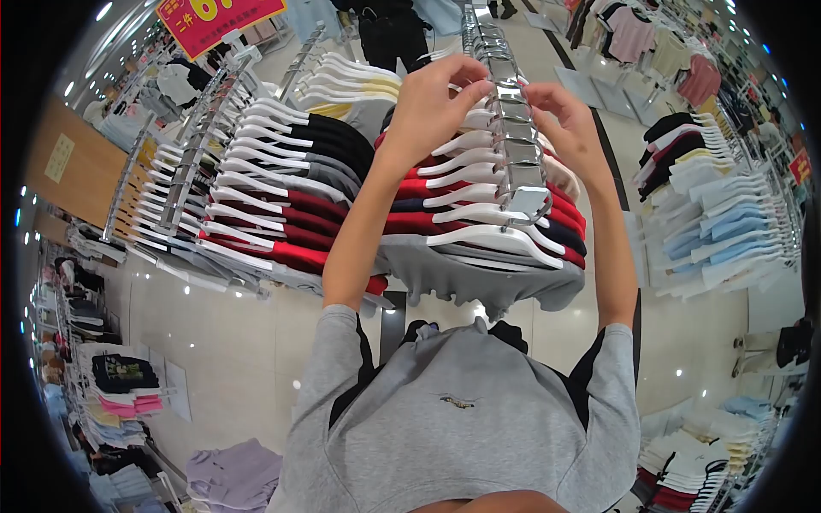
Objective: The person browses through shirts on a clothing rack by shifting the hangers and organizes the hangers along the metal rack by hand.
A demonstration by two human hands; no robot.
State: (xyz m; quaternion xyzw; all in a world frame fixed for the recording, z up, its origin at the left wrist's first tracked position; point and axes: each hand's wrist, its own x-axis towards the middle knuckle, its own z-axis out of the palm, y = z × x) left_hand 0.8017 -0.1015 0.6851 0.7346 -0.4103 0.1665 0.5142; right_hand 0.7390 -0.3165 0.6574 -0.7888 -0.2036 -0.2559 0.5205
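Note:
My left hand [436,107] is bent at the left side of a chrome clothes rail [522,158], with thumb and fingertips drawn together near the hanger hooks. On the rail's other side, my right hand [564,124] has its fingers curled in close to the metal. What either hand pinches is too small to make out. White hangers [466,178] hang from this rail below my hands, carrying red, dark blue and grey garments. Nearest my body is a grey top [453,265] with a wavy hem.
A second rack of white hangers [256,171] with black, grey and red clothes stands close on the left. Further right hang light blue garments [718,227]. A red sign [214,24] is at upper left. A person in black [392,38] stands beyond the racks.

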